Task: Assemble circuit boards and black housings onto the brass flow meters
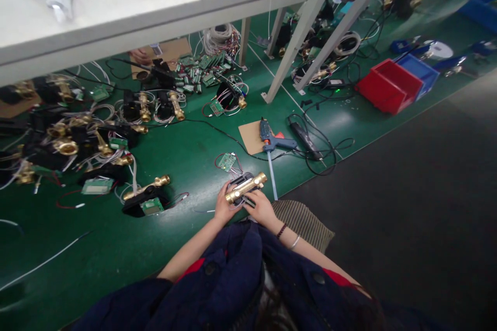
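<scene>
Close to my body, a brass pipe-shaped meter body [246, 188] sits tilted on its black housing [245, 179]. My left hand [224, 208] wraps round the left end of this unit. From the right, my right hand [261, 208] grips its lower side, the fingertips partly hidden by the brass. Thin wires lead from the housing to a green circuit board [228, 162] lying just beyond it. Past the unit, a blue glue gun [276, 140] rests on a piece of cardboard [250, 138], its clear glue stick pointing toward me.
A black soldering iron [306, 140] lies right of the glue gun. Several brass-and-black units [64, 145] crowd the left. Circuit boards [202, 67] pile under a white shelf [116, 15], near another person's hand [140, 56]. A red bin [390, 85] stands at right.
</scene>
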`<action>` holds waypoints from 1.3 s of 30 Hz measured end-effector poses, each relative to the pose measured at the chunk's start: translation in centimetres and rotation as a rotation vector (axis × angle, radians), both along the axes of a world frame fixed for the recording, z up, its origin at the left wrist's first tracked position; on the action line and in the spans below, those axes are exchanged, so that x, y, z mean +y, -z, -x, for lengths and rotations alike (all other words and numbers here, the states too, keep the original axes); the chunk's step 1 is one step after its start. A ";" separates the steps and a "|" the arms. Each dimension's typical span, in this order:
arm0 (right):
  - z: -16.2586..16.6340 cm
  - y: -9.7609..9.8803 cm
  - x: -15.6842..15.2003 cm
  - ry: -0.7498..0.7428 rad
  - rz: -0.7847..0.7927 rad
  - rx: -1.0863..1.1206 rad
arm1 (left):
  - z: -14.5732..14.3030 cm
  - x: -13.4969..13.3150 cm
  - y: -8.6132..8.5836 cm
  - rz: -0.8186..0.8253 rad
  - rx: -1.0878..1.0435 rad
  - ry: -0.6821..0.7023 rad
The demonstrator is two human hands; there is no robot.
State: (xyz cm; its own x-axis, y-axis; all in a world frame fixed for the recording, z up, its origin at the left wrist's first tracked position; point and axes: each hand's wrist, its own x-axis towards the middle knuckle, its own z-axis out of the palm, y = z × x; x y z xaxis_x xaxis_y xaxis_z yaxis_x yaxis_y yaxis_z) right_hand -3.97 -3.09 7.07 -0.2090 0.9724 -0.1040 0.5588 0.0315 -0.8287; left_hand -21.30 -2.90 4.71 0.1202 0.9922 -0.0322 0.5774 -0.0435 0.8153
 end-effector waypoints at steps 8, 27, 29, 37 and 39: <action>-1.0 1.5 -0.3 -0.121 -0.181 -0.138 | -0.3 0.0 0.6 -0.007 0.017 -0.034; -1.5 0.7 1.6 -0.414 -0.245 -0.219 | -0.2 0.1 0.5 -0.016 0.013 -0.015; -1.5 0.8 1.7 -0.413 -0.247 -0.223 | -0.2 0.1 0.3 -0.009 0.016 -0.021; -1.2 0.4 1.2 -0.374 -0.291 -0.185 | -0.5 -0.1 0.1 0.033 0.044 -0.028; -1.5 -0.1 0.9 -0.373 -0.310 -0.181 | -0.4 -0.1 0.1 0.045 0.049 -0.019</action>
State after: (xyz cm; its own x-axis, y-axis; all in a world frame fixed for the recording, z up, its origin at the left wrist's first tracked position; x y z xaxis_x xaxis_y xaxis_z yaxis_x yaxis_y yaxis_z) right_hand -2.42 -2.19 7.16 -0.5527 0.8260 0.1107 0.5965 0.4849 -0.6396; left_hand -20.85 -3.02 4.63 0.0983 0.9918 -0.0819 0.6173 0.0037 0.7867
